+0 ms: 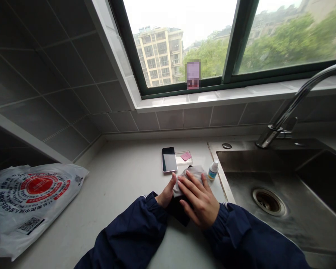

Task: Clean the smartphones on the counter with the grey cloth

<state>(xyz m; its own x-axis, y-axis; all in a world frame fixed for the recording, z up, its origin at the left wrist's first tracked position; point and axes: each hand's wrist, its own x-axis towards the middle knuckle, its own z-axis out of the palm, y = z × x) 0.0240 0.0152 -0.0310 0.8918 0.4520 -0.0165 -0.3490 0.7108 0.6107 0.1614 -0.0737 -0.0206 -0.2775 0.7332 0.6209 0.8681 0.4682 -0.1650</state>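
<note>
My right hand (199, 197) lies flat, fingers stretched out, pressing a grey cloth (192, 172) down onto a dark object (179, 213) on the counter. My left hand (167, 194) grips the left side of that dark object, thumb up against the cloth. Just beyond the cloth lies a phone (169, 159) with a pink edge, screen up. A clear case (184, 157) with a pink slip in it sits beside the phone. A small white bottle (213, 170) with a blue label stands right of the cloth.
A steel sink (296, 194) with a drain and a curved tap (294, 104) fills the right side. A printed white plastic bag (30, 201) lies on the light counter (123, 186) at left. Grey tiled walls and a window ledge run behind.
</note>
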